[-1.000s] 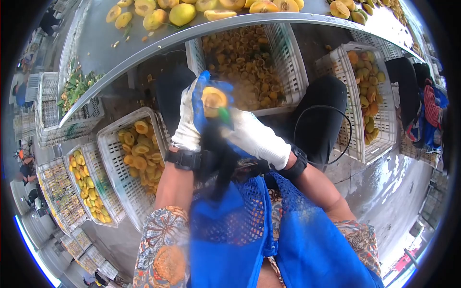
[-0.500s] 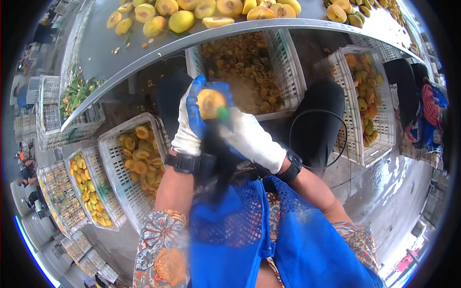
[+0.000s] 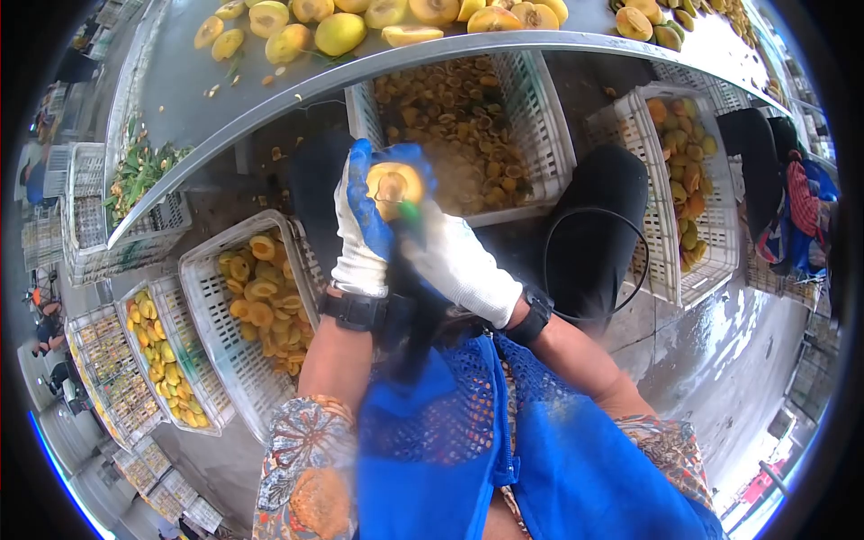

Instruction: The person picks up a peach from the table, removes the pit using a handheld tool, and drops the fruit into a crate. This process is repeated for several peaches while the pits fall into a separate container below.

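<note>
My left hand point(image 3: 367, 211), in a white glove with a blue coated palm, is wrapped round a halved yellow peach point(image 3: 385, 183). The cut face points up toward me, with a brown hollow at its middle. Close against it is my right hand point(image 3: 454, 265), also gloved in white and partly blurred. Its fingers are closed on a small tool with a green part point(image 3: 409, 212) that meets the lower edge of the peach. The tool's blade or tip cannot be made out. Both hands are above my lap, short of the metal table point(image 3: 261, 112).
Peach halves point(image 3: 340, 34) lie along the table's edge. Under it stands a white crate point(image 3: 549, 135) of brown-yellow scraps. Crates of peach halves point(image 3: 202, 270) stand at my left, another crate point(image 3: 643, 180) at my right. Leafy scraps point(image 3: 139, 175) lie at the table's left corner.
My right hand has shifted slightly left and up against the peach. My left forearm has moved a little to the right, and the peach stays in my left hand.
</note>
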A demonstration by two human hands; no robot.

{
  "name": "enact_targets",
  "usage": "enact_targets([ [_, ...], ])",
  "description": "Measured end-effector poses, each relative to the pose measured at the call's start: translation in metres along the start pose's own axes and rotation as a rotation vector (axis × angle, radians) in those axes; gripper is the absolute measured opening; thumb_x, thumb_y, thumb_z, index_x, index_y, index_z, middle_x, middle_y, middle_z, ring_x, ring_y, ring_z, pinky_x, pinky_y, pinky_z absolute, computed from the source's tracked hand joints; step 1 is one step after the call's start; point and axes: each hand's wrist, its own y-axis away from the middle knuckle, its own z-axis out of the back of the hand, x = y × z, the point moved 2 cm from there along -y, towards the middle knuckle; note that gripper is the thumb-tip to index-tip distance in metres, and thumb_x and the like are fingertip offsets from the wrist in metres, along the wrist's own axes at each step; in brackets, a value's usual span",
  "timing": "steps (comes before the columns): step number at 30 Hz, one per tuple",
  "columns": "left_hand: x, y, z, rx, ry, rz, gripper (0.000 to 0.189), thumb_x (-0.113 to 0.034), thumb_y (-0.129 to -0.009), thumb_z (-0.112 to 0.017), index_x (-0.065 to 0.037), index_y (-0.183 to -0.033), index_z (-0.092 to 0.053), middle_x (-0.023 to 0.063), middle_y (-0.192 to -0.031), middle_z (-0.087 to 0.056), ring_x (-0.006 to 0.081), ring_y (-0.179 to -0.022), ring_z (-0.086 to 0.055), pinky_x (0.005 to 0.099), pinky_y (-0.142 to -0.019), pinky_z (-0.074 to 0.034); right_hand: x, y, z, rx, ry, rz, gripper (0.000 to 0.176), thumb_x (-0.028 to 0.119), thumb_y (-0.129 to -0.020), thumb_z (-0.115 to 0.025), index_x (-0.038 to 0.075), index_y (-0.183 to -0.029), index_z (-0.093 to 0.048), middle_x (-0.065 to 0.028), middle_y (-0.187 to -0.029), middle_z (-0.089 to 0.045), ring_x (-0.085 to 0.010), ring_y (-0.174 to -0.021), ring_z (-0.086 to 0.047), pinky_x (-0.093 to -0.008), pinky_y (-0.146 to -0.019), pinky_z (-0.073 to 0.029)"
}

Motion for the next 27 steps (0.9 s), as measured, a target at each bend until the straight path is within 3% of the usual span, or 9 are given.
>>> enact_targets([
  [3,-0.001,0.003,-0.003,0.0,0.178,0.058,0.065,-0.054,-0.099,-0.042,0.006,-0.114,-0.063,0.0194,-0.095,-0.07,0.0313,-0.083,-0.07,0.0398,-0.079,-0.058,0.0,-0.004,-0.001,0.01,-0.059,-0.015,0.031,0.02,-0.089,-0.06,-0.007,-0.101,-0.048,-0.0284,-0.077,-0.064,-0.0452,-0.074,-0.064,-0.0525,-0.064,-0.05],
  [9,-0.004,0.003,-0.003,-0.017,0.101,0.052,0.065,-0.054,-0.099,-0.043,0.006,-0.111,-0.063,0.0188,-0.094,-0.07,0.0302,-0.082,-0.07,0.0398,-0.077,-0.058,0.001,-0.006,0.0,0.05,-0.103,-0.015,0.03,0.021,-0.091,-0.058,-0.007,-0.1,-0.05,-0.028,-0.074,-0.064,-0.045,-0.071,-0.065,-0.0515,-0.064,-0.05],
  [12,-0.003,0.004,-0.003,-0.042,0.047,0.041,0.061,-0.051,-0.1,-0.045,0.007,-0.108,-0.063,0.0184,-0.093,-0.07,0.0291,-0.08,-0.07,0.0383,-0.075,-0.059,-0.007,-0.009,-0.003,0.09,-0.025,0.021,0.029,0.022,-0.092,-0.057,-0.006,-0.096,-0.053,-0.0237,-0.073,-0.065,-0.0383,-0.068,-0.067,-0.0475,-0.062,-0.051],
  [18,0.0,-0.004,-0.002,0.072,-0.043,0.149,0.053,-0.043,-0.102,-0.048,0.008,-0.104,-0.063,0.0175,-0.089,-0.07,0.0257,-0.073,-0.07,0.0351,-0.07,-0.06,0.004,-0.004,0.038,0.387,-0.231,-0.271,0.029,0.025,-0.092,-0.058,-0.005,-0.094,-0.06,-0.013,-0.073,-0.067,-0.0222,-0.062,-0.066,-0.0356,-0.058,-0.052],
  [19,-0.008,0.001,-0.008,0.103,-0.121,0.093,0.054,-0.044,-0.101,-0.049,0.008,-0.104,-0.064,0.0177,-0.088,-0.07,0.0248,-0.073,-0.07,0.0354,-0.07,-0.06,-0.003,-0.003,0.036,0.397,-0.25,-0.229,0.029,0.024,-0.092,-0.057,-0.005,-0.096,-0.06,-0.0126,-0.073,-0.067,-0.0213,-0.063,-0.066,-0.0355,-0.058,-0.052],
  [22,-0.003,0.0,-0.008,0.097,-0.025,0.184,0.054,-0.044,-0.101,-0.049,0.008,-0.106,-0.063,0.0184,-0.089,-0.071,0.0252,-0.072,-0.07,0.0354,-0.07,-0.06,0.009,0.002,0.035,0.353,-0.202,-0.338,0.029,0.023,-0.091,-0.058,-0.005,-0.098,-0.059,-0.0173,-0.076,-0.067,-0.0286,-0.067,-0.067,-0.0394,-0.06,-0.052],
  [23,0.0,-0.001,-0.004,0.104,0.034,0.202,0.056,-0.045,-0.101,-0.048,0.008,-0.106,-0.064,0.0188,-0.089,-0.071,0.0261,-0.071,-0.069,0.0359,-0.071,-0.059,-0.01,0.003,0.017,0.193,0.02,-0.059,0.03,0.023,-0.09,-0.06,-0.006,-0.096,-0.058,-0.0234,-0.078,-0.066,-0.0395,-0.073,-0.066,-0.0454,-0.065,-0.052],
  [26,-0.003,0.002,-0.003,0.102,0.092,0.166,0.059,-0.047,-0.101,-0.045,0.008,-0.106,-0.064,0.0186,-0.087,-0.071,0.0272,-0.072,-0.069,0.0366,-0.072,-0.059,-0.01,0.007,0.013,0.109,0.024,0.037,0.031,0.024,-0.089,-0.061,-0.006,-0.095,-0.056,-0.0284,-0.082,-0.064,-0.0461,-0.081,-0.064,-0.0497,-0.071,-0.05],
  [27,-0.004,0.001,-0.002,0.121,0.163,0.209,0.059,-0.047,-0.101,-0.045,0.008,-0.106,-0.064,0.0184,-0.087,-0.071,0.0278,-0.073,-0.069,0.0371,-0.072,-0.059,-0.004,0.009,0.022,0.188,-0.068,-0.054,0.03,0.024,-0.089,-0.062,-0.005,-0.093,-0.055,-0.0283,-0.082,-0.065,-0.0448,-0.083,-0.064,-0.0506,-0.072,-0.049],
])
